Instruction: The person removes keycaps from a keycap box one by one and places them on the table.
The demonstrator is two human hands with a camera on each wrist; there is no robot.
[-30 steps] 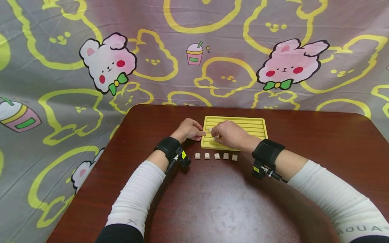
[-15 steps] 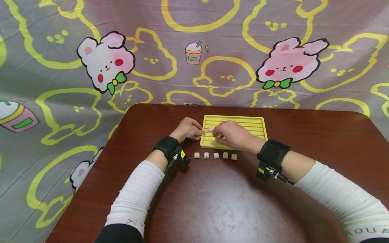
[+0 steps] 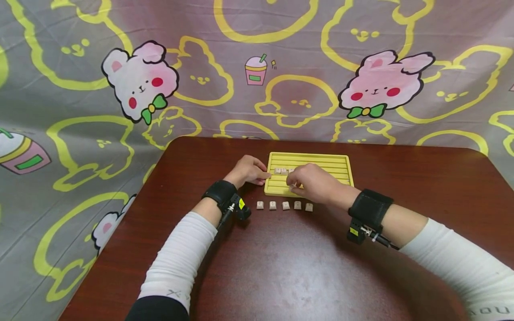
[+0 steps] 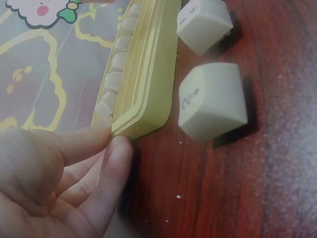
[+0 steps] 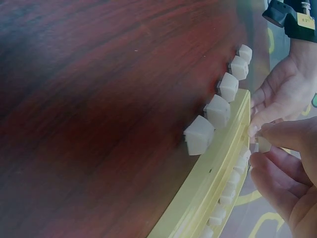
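A yellow ridged tray (image 3: 329,159) lies on the table. My left hand (image 3: 250,170) pinches its near left corner between thumb and finger, as the left wrist view shows. White keycaps (image 4: 118,62) sit in a row in one groove of the tray. My right hand (image 3: 315,183) is over the tray's middle, fingers bent, and hides part of the row in the head view. Between its thumb and fingers shows a small white keycap (image 5: 263,144), in the right wrist view. Several more keycaps (image 3: 285,205) stand spaced in a line on the table before the tray.
The dark red-brown wooden table (image 3: 281,267) extends around the tray. A patterned cloth (image 3: 297,58) with cartoon bunnies hangs behind the table and on its left side. Both wrists wear black straps with small cameras.
My right hand has shifted rightward along the tray, and more keycaps of the row now show to its left. My left hand stays on the tray's corner. The front line of keycaps is unchanged.
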